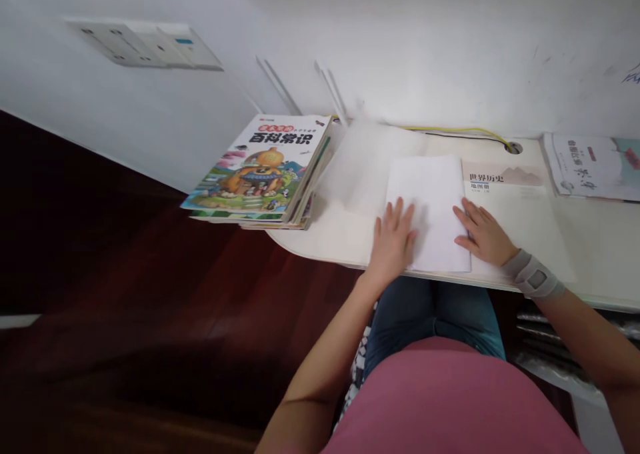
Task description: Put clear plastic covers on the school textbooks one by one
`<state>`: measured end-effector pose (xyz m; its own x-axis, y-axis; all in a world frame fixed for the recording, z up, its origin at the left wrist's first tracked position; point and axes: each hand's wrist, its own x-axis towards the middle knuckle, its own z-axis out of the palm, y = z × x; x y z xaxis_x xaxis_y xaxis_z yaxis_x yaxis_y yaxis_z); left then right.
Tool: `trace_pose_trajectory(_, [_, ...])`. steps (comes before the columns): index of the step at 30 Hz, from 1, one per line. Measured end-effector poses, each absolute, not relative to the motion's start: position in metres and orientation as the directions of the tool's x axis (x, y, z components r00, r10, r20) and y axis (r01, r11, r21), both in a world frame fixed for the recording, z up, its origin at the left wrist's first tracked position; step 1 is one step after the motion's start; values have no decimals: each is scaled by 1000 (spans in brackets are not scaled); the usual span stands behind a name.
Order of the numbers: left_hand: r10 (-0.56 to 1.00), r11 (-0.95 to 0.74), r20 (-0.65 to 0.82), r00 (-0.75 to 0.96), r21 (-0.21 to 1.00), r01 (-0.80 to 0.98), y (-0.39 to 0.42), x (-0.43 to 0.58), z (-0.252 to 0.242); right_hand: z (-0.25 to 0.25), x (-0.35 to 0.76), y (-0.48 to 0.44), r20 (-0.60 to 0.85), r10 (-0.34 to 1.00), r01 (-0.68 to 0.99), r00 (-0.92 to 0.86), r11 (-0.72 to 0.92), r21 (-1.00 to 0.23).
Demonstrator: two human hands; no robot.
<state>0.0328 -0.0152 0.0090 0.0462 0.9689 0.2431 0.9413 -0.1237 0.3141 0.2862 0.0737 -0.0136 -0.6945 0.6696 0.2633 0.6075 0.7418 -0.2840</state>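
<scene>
A white paper sheet or booklet (430, 187) lies upright on the desk, partly over a pale book with Chinese lettering and a mountain print (520, 214). My left hand (393, 241) rests on the lower left of the white paper, its fingers spread and slightly blurred. At the paper's right edge, my right hand (483, 233) lies flat with fingers apart, touching the edge and the pale book; a grey wrist strap (535, 275) is round that wrist. Left of the paper is a blurred whitish sheet (360, 167), whose outline I cannot fully make out.
A stack of books with a colourful cover (265, 167) stands at the desk's left end. Another book (595, 164) lies to the right. A yellow cable (465, 129) runs along the wall to a cable hole (513, 148). The desk's front edge (320, 259) curves at left.
</scene>
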Motion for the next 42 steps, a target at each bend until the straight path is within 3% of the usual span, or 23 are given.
trace_pose_trajectory(3, [935,-38,331,-132,461,887,-20,-2,-5,-12,295,70,331,683,597,-651,731,-331])
trace_pose_trajectory(6, [926,-45,340,-163,529,847,-29,-19,-17,-7,297,60,348,607,513,-714,793,-329])
trace_pose_trajectory(11, [922,-70,369,-120,462,884,-37,-13,-18,4,289,40,248,409,368,-878,909,-197])
trace_pose_trajectory(16, [930,-74,354,-105,458,886,-35,-10,-13,4,273,28,274,412,394,-869,911,-120])
trace_pose_trajectory(23, [928,-49,344,-142,492,869,-38,-10,-15,13,263,16,290,414,382,-863,910,-163])
trace_pose_trajectory(33, [919,-41,348,-184,550,834,-39,-9,-16,28,231,-3,397,186,271,-899,947,170])
trace_pose_trajectory(42, [911,-72,359,-201,621,781,-37,-11,-20,25,219,-17,461,248,384,-852,895,228])
